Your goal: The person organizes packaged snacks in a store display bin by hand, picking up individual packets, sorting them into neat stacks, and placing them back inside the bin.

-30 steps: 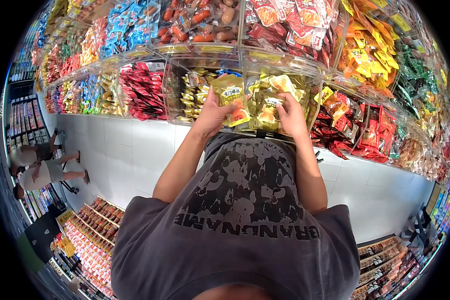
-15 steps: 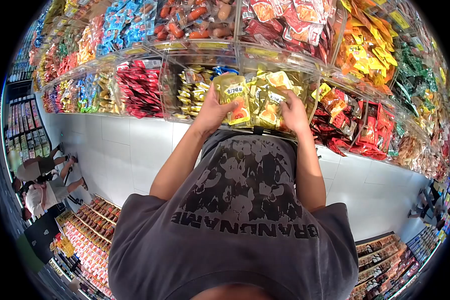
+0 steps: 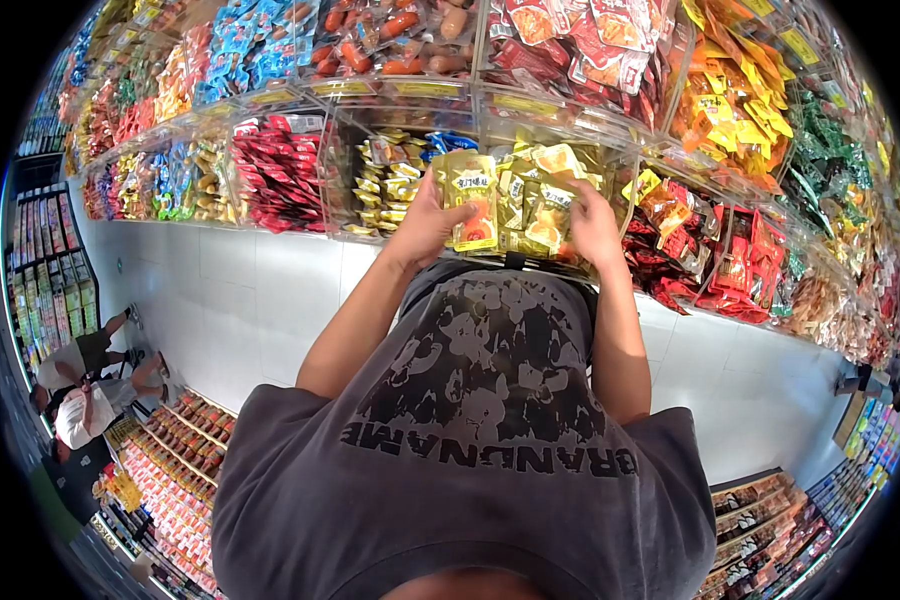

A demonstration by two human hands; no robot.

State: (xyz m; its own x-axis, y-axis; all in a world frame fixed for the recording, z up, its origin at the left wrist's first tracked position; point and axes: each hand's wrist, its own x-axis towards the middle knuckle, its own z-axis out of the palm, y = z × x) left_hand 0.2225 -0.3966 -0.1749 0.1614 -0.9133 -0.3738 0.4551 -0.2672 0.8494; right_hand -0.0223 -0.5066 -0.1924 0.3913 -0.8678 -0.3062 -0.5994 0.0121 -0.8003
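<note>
Left grip [image 3: 426, 222], yellow packet [image 3: 468, 186] under thumb

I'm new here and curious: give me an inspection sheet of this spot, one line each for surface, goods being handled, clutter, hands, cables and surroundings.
Surface: clear-walled bins, filled with wrapped packets.
Goods being handled: upright yellow-green packet; a similar second packet beside it.
Clutter: blue packets among yellow ones; orange-and-yellow packets among red ones.
Hands: left hand holds the upright packet; right hand has its fingers at the second, grip unclear.
Cables: nothing seen.
Surroundings: pale floor, stocked shelves, two people at far left.
</note>
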